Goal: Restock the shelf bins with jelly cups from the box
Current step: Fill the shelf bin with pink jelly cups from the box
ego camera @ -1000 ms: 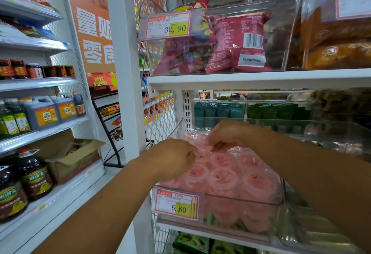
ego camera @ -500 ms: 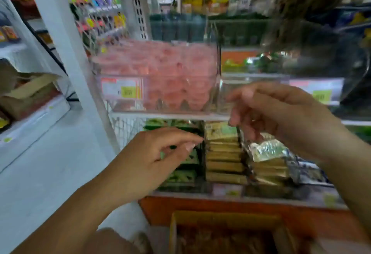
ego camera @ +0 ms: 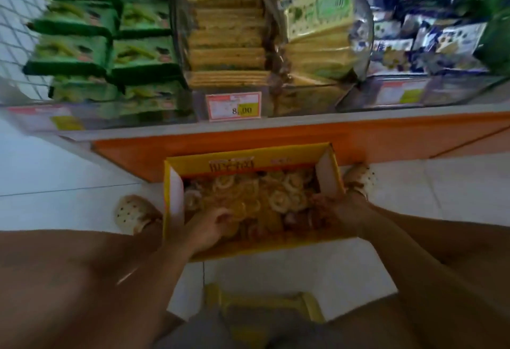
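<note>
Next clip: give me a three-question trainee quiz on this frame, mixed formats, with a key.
1. True or false: both hands are down inside the yellow box.
2. Multiple choice: the box stands A) on the bottom shelf, B) on the floor between the person's feet, C) on a stool.
3. Fill in: the readable price tag on the shelf shows ____.

Key: 1 true: left hand and right hand are both among the jelly cups, grip too blurred to judge. 2 B. 3 8.00.
</note>
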Demonstrator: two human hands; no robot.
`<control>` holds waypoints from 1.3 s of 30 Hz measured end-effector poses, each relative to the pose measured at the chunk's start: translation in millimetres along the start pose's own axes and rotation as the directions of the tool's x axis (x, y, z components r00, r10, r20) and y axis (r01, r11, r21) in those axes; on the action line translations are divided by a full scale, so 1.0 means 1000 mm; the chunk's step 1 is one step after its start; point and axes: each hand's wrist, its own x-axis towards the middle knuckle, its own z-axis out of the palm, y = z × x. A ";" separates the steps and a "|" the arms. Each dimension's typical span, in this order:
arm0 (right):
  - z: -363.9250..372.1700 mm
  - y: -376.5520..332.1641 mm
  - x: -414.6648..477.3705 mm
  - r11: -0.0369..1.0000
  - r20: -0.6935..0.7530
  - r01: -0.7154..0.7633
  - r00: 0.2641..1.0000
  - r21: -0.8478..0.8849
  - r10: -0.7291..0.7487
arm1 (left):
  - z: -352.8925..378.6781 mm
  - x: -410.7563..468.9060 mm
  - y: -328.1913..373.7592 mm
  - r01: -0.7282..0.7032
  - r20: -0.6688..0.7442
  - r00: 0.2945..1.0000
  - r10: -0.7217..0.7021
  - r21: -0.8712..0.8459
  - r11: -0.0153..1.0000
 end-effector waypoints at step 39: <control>0.048 0.081 0.136 0.982 0.137 0.038 0.990 -0.185 -0.012 | 0.073 0.073 -0.034 0.263 0.177 0.957 -0.229 -0.207 0.942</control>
